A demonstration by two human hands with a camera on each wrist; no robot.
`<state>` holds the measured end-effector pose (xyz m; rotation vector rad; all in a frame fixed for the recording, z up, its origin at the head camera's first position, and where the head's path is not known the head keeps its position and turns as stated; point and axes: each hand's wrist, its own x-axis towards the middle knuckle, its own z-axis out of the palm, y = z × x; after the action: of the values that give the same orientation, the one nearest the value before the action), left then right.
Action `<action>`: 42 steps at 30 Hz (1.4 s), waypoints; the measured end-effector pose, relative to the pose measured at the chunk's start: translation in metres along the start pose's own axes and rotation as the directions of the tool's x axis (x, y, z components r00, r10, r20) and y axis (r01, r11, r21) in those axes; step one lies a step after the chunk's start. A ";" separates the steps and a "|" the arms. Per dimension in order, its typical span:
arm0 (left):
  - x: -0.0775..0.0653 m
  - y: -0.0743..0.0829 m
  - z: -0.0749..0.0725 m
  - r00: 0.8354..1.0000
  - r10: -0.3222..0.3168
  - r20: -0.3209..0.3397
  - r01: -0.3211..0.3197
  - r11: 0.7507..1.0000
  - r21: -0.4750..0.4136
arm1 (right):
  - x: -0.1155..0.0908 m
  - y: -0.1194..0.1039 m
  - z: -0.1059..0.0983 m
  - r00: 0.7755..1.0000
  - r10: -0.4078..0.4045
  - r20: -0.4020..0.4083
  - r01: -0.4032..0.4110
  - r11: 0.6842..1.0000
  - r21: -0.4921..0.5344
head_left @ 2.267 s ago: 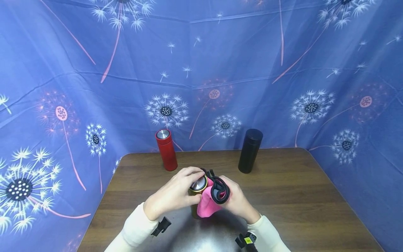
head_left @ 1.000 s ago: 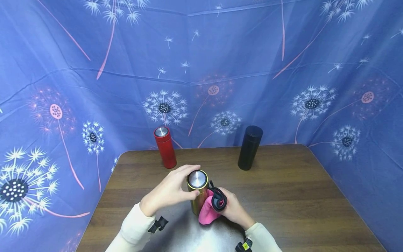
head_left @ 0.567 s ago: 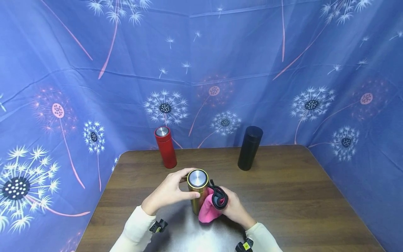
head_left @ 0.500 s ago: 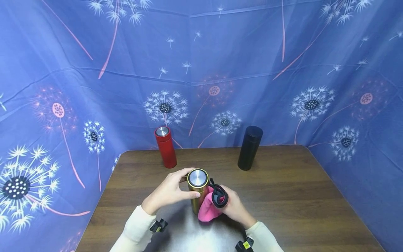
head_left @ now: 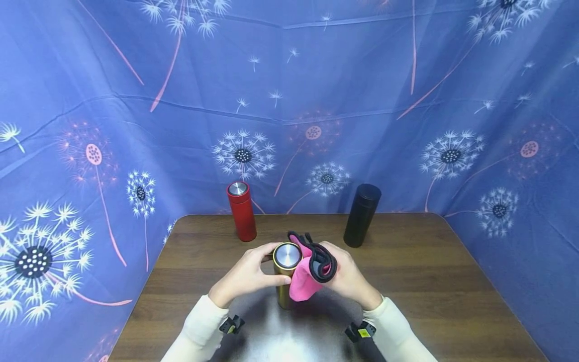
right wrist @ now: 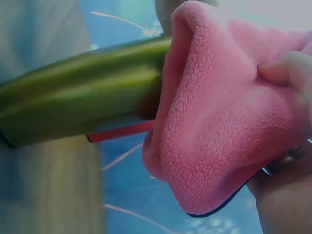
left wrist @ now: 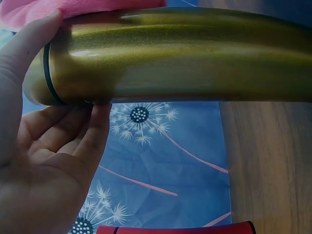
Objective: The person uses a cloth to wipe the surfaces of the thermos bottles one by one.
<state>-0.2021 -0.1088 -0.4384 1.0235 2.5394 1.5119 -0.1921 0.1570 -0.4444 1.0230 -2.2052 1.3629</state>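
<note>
Red bottle, silver-topped: upright near the desk's far edge, left of that edge's middle. Left hand: thumb and fingers curled about the upper end of the gold bottle, thumb opposing fingers — presumably to steady it. Gold bottle: roughly upright, well in from the far edge; base contact cannot be told. Pink cloth, dark-edged: bunched against the gold bottle's right side, likely for snug contact. Right hand: gripping the cloth. Black bottle: upright near the far edge, right of middle — apparently out of the hands' way.
</note>
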 end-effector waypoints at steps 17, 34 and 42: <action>0.002 -0.007 0.001 0.998 0.060 0.010 -0.060 0.998 -0.035 | 0.032 -0.038 -0.011 0.929 -0.245 0.276 0.313 0.920 -0.237; -0.005 -0.024 -0.002 0.949 0.302 -0.089 -0.292 0.950 0.109 | 0.078 -0.062 0.012 0.841 -0.213 0.497 0.445 0.794 -0.414; -0.006 -0.016 0.002 0.984 0.159 -0.078 -0.154 0.986 0.068 | 0.089 -0.057 0.013 0.894 -0.023 0.447 0.249 0.855 -0.454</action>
<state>-0.2056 -0.1153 -0.4544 1.2202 2.6333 1.5525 -0.2096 0.0951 -0.3597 1.3262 -2.5294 0.4617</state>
